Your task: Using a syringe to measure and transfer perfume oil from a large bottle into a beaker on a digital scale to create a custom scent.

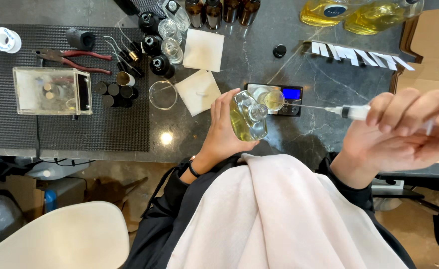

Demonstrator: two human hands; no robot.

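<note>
Carefully hold the bottle (pixel 248 117) tilted and steady above the desk (pixel 324 89) edge in the closed left hand (pixel 223 130) fingers, while the right hand (pixel 403 132), fingers wrapped round the syringe (pixel 355 112), keeps its needle level at the neck.

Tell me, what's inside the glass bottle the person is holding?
The glass bottle in the left hand holds pale yellow liquid, filling most of it. The fingers cover its left side, so that part stays hidden.
</note>
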